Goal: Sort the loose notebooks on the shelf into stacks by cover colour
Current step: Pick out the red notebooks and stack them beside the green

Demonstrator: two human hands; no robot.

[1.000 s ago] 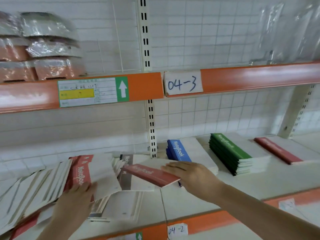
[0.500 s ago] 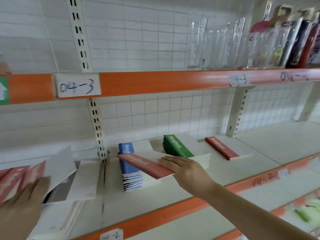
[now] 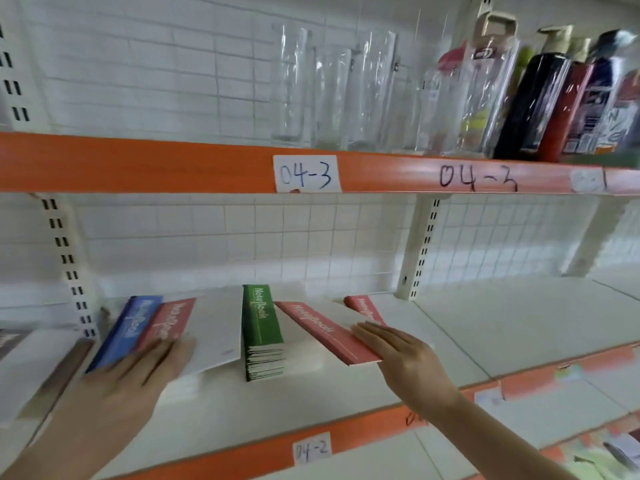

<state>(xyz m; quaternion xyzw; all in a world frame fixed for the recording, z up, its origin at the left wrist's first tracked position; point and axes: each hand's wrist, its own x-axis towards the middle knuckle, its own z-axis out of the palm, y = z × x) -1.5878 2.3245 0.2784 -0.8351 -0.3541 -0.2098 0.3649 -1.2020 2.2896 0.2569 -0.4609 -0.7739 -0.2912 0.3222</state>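
I see white shelf (image 3: 485, 341), orange edge, tiled wall behind. Right hand (image 3: 405, 358) grips red notebook (image 3: 325, 332); left hand (image 3: 138, 372) blurred, grip unclear.

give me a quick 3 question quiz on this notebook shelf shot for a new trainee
1. True or false: the right hand holds a red notebook.
2. Which stack stands between the blue stack and the red stack at the back right? A) green B) yellow C) black
3. Fill in: the left hand carries a notebook with a ____ cover strip.

Key:
1. True.
2. A, the green stack.
3. Red.
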